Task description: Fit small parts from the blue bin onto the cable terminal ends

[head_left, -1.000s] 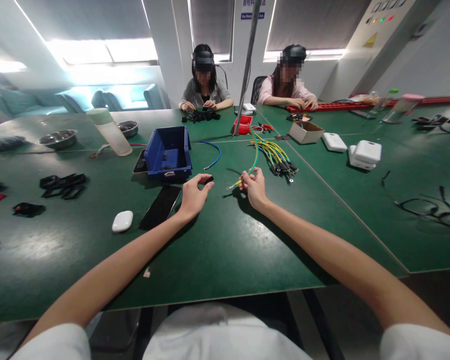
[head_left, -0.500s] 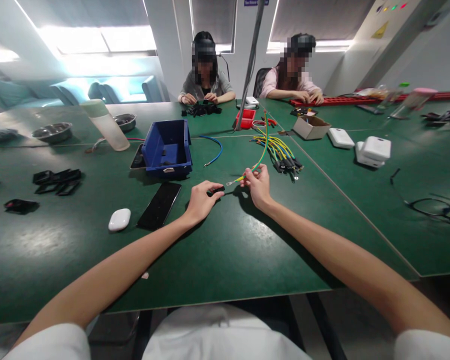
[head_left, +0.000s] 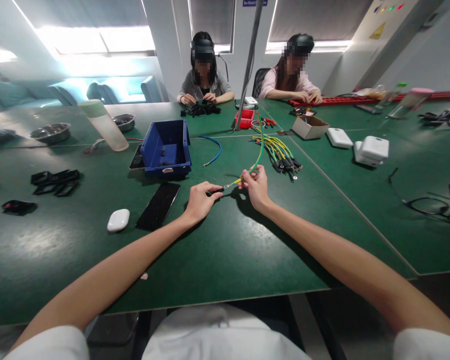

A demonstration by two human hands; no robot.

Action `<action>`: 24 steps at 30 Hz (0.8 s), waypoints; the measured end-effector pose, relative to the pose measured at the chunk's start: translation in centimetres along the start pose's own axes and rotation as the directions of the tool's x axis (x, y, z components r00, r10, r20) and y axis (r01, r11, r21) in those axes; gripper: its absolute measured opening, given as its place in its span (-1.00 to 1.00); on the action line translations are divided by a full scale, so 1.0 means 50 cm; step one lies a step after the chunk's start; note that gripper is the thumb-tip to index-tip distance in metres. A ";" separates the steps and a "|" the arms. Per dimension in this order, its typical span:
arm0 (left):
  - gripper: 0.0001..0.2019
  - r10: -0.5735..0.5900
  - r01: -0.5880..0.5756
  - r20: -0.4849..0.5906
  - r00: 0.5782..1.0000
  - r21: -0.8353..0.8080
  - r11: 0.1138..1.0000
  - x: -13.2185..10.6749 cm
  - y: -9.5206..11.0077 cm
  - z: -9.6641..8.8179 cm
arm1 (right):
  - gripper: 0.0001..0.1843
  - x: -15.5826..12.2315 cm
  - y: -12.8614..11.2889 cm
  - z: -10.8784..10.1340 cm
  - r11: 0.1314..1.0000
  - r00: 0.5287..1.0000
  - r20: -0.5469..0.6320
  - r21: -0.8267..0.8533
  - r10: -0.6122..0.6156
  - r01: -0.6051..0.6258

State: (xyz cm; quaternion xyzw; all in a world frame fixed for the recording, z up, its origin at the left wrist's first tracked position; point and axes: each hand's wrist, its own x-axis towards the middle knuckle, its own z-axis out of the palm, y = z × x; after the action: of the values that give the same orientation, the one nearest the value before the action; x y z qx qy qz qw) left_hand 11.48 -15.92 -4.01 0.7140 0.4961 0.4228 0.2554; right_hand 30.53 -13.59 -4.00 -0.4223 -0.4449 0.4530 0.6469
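Between thumb and fingers, my left hand [head_left: 202,201] pinches a small black sleeve-like piece [head_left: 220,190], mostly hidden by the fingertips. My right hand [head_left: 257,190] grips a green-and-yellow wire [head_left: 261,142] near its lower end; the rest of the wire arches up and away. A metal ring terminal [head_left: 227,186] on that end points left and meets the black piece at my left fingertips. Whether it has entered the piece I cannot tell. Behind my right hand lies a bundle of yellow, green and blue wires [head_left: 275,147] with black ends. A single blue wire [head_left: 219,150] curves on the table.
A blue bin [head_left: 150,155] holding small dark pieces stands beyond my left hand, with a phone [head_left: 158,206] and a white case [head_left: 118,220] nearer. Behind the wires are a red tray [head_left: 243,120], a metal pole [head_left: 250,65] and a cardboard box [head_left: 309,128]. Two people sit opposite.
The ring terminal has moved slightly left and down, closing the gap to the black piece. The wire's upper end has swung a little left with it.
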 end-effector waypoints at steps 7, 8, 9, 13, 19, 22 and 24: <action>-0.86 0.001 0.000 -0.012 1.000 0.013 1.000 0.001 0.001 0.001 | -0.52 -0.005 -0.006 0.004 0.999 1.000 0.010 -0.047 -0.020 0.021; -0.86 0.001 -0.001 -0.014 1.000 0.018 1.000 0.001 0.001 0.001 | -0.53 -0.006 -0.007 0.005 0.998 1.000 0.014 -0.056 -0.026 0.027; -0.86 0.001 -0.001 -0.015 1.000 0.023 1.000 0.001 0.001 0.001 | -0.54 -0.008 -0.009 0.006 0.997 0.999 0.020 -0.064 -0.032 0.034; -0.86 0.005 -0.005 -0.009 1.000 0.028 1.000 0.001 0.003 0.000 | -0.60 -0.014 -0.015 0.008 0.995 0.997 0.047 -0.072 -0.060 0.063; -0.86 0.011 -0.010 -0.007 1.000 0.028 1.000 0.001 0.005 0.000 | -0.60 -0.019 -0.019 0.010 0.994 0.995 0.065 -0.074 -0.072 0.077; -0.86 0.014 -0.014 -0.006 1.000 0.027 1.000 0.001 0.005 0.000 | -0.61 -0.020 -0.019 0.011 0.993 0.994 0.074 -0.081 -0.085 0.091; -0.86 0.017 -0.017 -0.005 1.000 0.024 1.000 0.001 0.006 -0.001 | -0.62 -0.021 -0.020 0.011 0.991 0.992 0.080 -0.088 -0.093 0.100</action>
State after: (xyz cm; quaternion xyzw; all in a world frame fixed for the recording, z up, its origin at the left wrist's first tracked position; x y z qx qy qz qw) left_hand 11.58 -15.99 -3.75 0.7202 0.4959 0.4206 0.2419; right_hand 30.01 -14.73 -3.13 -0.4121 -0.5094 0.4158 0.6307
